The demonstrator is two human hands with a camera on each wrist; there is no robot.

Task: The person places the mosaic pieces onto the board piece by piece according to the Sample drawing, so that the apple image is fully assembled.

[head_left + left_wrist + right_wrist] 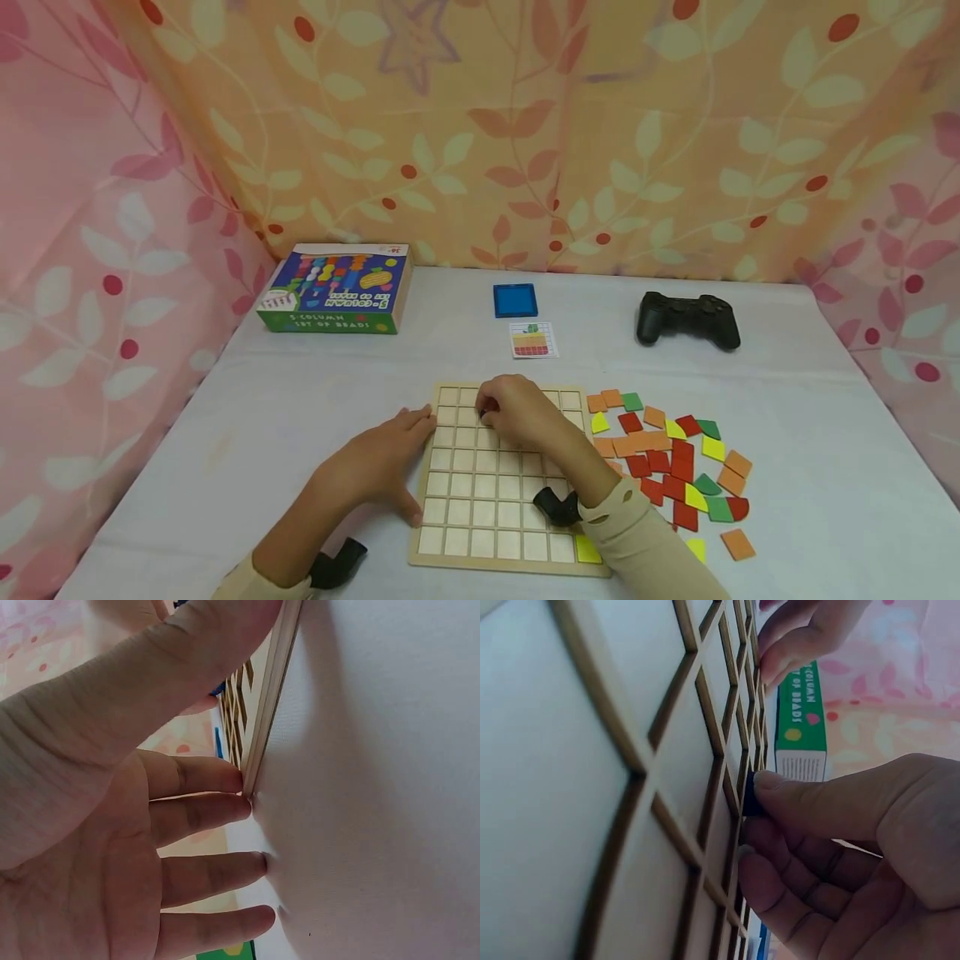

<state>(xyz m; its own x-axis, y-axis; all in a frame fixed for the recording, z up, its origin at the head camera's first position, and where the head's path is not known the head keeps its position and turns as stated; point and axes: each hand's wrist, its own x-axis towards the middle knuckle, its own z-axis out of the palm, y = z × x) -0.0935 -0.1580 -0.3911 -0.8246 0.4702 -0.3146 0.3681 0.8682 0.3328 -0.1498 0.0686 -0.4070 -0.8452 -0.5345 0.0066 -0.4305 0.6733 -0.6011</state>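
Observation:
A wooden grid board [510,569] with square cells lies on the white table. My right hand [517,408] is over its upper part. Between thumb and fingers it pinches a small dark piece [751,796], close against the grid; its full shape is hidden. At the board's left side my left hand [375,462] has its fingers extended, thumb and fingertips touching the edge. In the left wrist view the straight fingers [206,881] reach down to the tabletop. A yellow tile [587,548] sits in the board's lower right corner cell.
Loose red, orange, green and yellow tiles [682,458] are scattered right of the board. Behind it lie a picture card [533,341] and a blue square tray [515,301]. A bead set box [333,287] stands back left, a black game controller [687,320] back right.

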